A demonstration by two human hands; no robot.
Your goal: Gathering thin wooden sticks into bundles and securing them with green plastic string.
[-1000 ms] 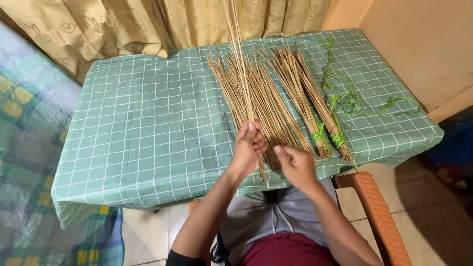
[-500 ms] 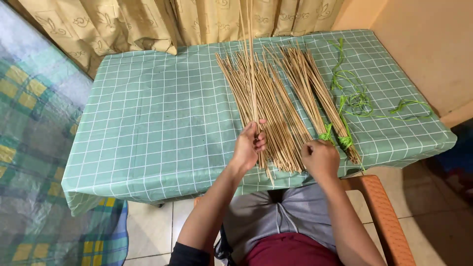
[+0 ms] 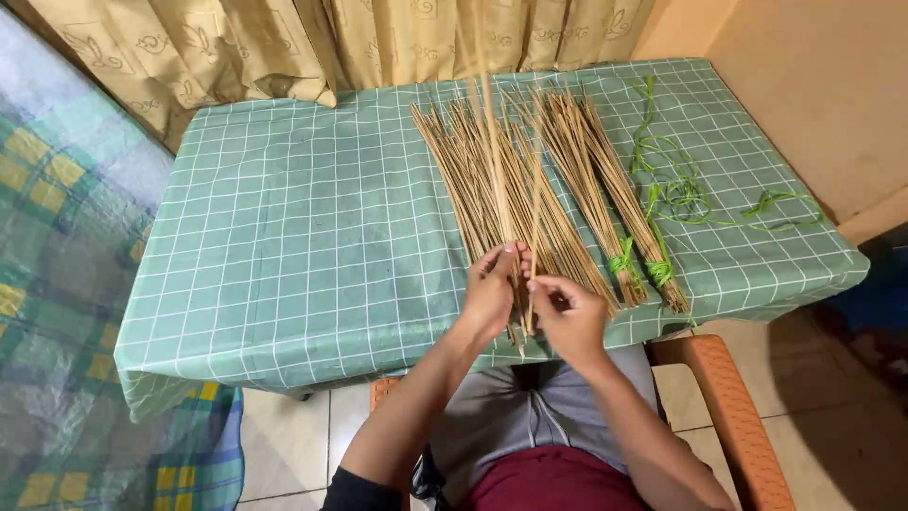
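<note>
Soft, even indoor light falls from above, moderately bright, with no glare on the green checked tablecloth (image 3: 284, 246). Faint shadows sit beneath the table's near edge and on the floor at right (dimmest there). Focus is fairly sharp at centre; the raised sticks (image 3: 492, 142) blur slightly. Wide-angle bending curves the table's far edge and corners.

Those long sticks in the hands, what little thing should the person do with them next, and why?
Probably slip the single stick pinched by the right hand in beside the few sticks the left hand holds upright. The hands are almost touching, and the lone stick already leans toward that small bunch. Two bundles tied with green string suggest the sticks get gathered.
</note>
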